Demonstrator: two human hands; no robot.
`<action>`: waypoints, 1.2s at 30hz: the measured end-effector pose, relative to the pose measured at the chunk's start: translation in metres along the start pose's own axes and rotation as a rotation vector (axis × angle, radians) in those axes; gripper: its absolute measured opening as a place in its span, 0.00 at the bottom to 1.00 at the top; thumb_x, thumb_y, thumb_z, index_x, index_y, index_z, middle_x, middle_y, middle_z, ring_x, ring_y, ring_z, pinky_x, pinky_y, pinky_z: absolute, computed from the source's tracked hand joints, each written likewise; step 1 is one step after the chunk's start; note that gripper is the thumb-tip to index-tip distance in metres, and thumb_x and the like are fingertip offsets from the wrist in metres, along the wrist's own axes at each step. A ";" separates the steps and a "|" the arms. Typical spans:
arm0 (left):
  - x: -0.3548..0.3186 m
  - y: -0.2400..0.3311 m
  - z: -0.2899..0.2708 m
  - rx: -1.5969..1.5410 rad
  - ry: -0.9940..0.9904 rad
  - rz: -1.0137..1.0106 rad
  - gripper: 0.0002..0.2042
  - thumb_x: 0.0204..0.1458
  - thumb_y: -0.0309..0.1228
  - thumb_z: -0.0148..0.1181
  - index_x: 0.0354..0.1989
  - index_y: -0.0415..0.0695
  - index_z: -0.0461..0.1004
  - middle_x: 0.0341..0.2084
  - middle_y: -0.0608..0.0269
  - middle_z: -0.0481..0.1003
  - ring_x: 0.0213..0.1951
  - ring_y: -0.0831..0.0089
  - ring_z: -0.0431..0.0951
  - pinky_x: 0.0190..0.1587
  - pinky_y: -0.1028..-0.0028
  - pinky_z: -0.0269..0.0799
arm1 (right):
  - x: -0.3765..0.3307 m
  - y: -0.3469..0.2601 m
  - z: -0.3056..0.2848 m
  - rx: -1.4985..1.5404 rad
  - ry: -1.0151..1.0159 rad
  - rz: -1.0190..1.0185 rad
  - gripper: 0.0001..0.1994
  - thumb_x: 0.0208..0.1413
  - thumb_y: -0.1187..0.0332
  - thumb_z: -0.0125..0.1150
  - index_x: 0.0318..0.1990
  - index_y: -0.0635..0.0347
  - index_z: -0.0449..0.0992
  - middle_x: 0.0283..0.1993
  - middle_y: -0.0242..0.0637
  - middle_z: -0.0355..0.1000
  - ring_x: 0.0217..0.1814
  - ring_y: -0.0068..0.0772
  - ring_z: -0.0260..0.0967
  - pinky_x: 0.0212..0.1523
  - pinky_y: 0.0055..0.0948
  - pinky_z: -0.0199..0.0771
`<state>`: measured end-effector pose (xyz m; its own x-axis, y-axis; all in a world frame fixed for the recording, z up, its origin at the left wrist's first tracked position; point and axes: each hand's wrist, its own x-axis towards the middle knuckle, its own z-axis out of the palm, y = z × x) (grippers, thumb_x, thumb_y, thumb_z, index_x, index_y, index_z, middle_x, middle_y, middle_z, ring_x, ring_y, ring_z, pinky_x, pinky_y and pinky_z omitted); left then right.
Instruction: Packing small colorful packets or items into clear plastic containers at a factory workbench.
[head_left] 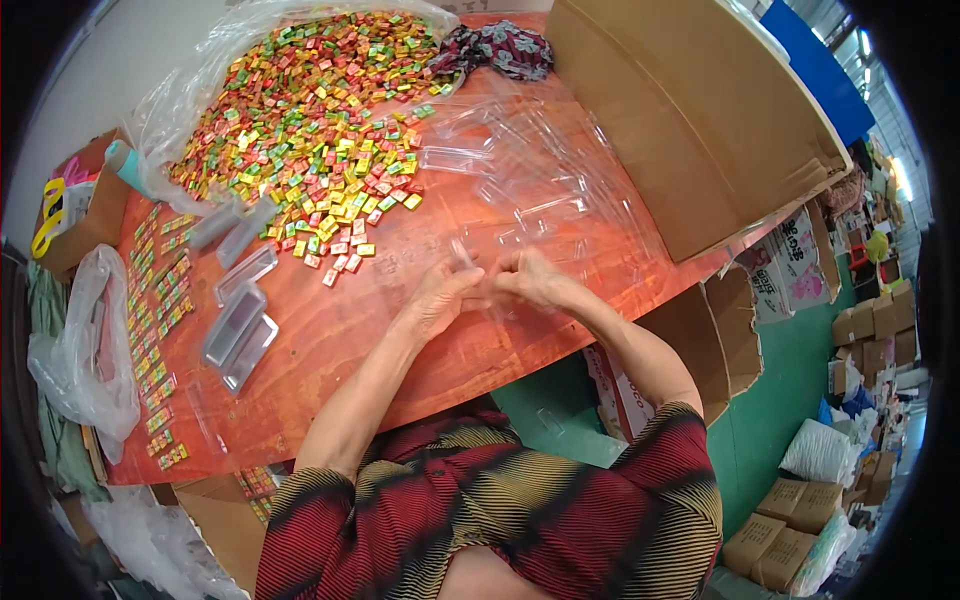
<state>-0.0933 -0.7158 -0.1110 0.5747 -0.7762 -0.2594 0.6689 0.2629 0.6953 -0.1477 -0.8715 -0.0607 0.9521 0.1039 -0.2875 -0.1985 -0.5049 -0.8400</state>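
Left hand (440, 297) and right hand (528, 280) jointly pinch a clear thin plastic box (470, 262) between their fingertips; colourful candy heap (320, 110) lies well beyond.

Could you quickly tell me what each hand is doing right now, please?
Left hand: fingers curled, gripping a clear plastic case together with the other hand.
Right hand: fingers curled on the same case.

Packing workshop or warehouse: candy heap (310, 120) on worktable (420, 330), stacked cardboard boxes (785, 540), sacks on green floor (770, 400).
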 end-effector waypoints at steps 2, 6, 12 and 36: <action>-0.005 0.003 -0.011 0.000 0.051 -0.022 0.23 0.42 0.36 0.57 0.45 0.40 0.58 0.29 0.58 0.70 0.33 0.66 0.73 0.32 0.70 0.70 | 0.005 -0.004 -0.002 -0.335 0.194 -0.114 0.11 0.41 0.65 0.54 0.24 0.65 0.67 0.16 0.40 0.66 0.16 0.29 0.62 0.15 0.27 0.60; -0.013 0.006 -0.016 -0.063 0.142 -0.040 0.21 0.43 0.35 0.57 0.43 0.41 0.60 0.28 0.61 0.70 0.32 0.67 0.73 0.33 0.72 0.70 | 0.023 -0.002 -0.001 -0.914 0.676 -0.241 0.10 0.41 0.67 0.53 0.29 0.64 0.68 0.23 0.47 0.66 0.21 0.42 0.65 0.19 0.36 0.63; -0.013 0.006 -0.005 -0.156 0.120 0.182 0.23 0.41 0.36 0.59 0.44 0.42 0.56 0.31 0.61 0.68 0.34 0.70 0.71 0.33 0.73 0.69 | 0.004 -0.024 0.029 -0.450 0.318 -0.335 0.11 0.43 0.65 0.54 0.31 0.64 0.69 0.23 0.45 0.67 0.22 0.37 0.66 0.20 0.33 0.63; -0.003 0.009 0.006 -0.155 -0.119 0.056 0.24 0.47 0.34 0.51 0.50 0.39 0.51 0.32 0.60 0.69 0.35 0.70 0.71 0.37 0.70 0.68 | -0.001 -0.015 -0.014 0.480 -0.175 0.130 0.10 0.45 0.61 0.55 0.23 0.57 0.68 0.15 0.25 0.62 0.15 0.13 0.53 0.15 0.12 0.49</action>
<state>-0.0914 -0.7147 -0.1002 0.5596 -0.8176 -0.1358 0.7073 0.3856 0.5925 -0.1428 -0.8758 -0.0409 0.8675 0.2286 -0.4418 -0.4359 -0.0785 -0.8966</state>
